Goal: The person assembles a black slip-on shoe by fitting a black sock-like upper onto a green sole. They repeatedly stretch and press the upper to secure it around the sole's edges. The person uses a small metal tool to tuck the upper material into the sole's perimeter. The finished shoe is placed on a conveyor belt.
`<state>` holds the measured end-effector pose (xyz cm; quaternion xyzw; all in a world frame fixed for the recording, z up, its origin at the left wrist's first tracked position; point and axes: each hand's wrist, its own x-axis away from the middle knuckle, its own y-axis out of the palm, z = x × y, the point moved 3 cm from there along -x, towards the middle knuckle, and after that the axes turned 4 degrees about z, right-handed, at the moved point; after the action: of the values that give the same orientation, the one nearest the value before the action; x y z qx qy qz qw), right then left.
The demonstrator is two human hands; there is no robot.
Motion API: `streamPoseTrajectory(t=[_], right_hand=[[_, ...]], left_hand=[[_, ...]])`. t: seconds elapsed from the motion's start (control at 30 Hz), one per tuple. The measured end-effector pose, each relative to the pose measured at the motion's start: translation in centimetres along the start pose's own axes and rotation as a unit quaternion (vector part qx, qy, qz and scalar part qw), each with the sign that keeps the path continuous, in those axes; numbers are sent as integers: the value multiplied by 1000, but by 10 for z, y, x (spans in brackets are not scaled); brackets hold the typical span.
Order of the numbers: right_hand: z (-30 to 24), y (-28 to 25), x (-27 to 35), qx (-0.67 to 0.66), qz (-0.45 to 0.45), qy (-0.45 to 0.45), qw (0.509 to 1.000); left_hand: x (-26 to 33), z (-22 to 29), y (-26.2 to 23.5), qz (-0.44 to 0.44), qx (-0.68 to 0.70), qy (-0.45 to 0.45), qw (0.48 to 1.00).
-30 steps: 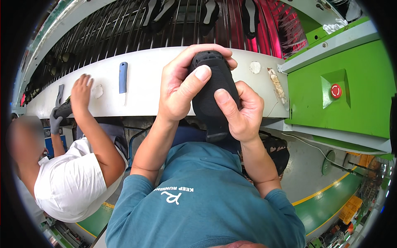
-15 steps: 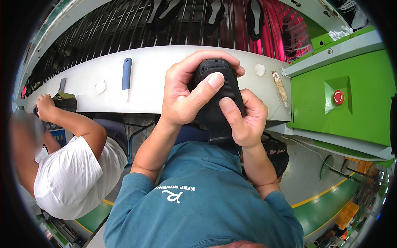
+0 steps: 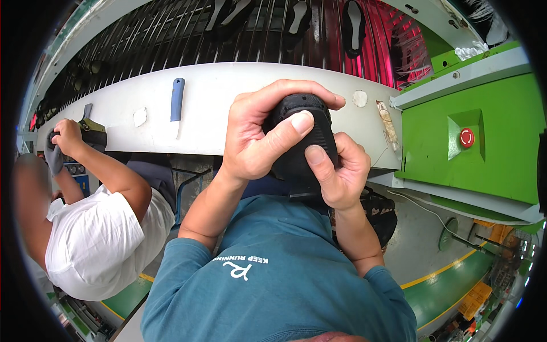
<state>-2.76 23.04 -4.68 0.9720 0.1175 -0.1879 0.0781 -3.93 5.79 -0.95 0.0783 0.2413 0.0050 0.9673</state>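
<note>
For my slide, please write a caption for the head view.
Bare left hand and right hand hold a black ribbed shoe piece at a long white worktable bearing a blue-handled tool.

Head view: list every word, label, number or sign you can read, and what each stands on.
Teal shirt: white lettering and a white emblem; wording not copied here.
Red button on the green panel: white curved marks, no words seen.
Black shoe: no readable text shows.
</note>
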Motion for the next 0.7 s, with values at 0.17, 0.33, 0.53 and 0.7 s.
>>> streamPoseTrajectory(t=[0.17,0.33,0.53,0.7], right_hand=[[-3,-2,1,27,-10,10,1000],[-9,-3,3,32,-21,9,999],[-36,-13,3,106,-15,18,994],[-51,-24,3,135,-18,49,989]], left_hand=[[1,1,-1,-8,-14,11,1000],[2,5,-3,-35,-39,0,999],[10,20,6,-73,-89,22,993],[13,11,15,-116,-132,122,977]])
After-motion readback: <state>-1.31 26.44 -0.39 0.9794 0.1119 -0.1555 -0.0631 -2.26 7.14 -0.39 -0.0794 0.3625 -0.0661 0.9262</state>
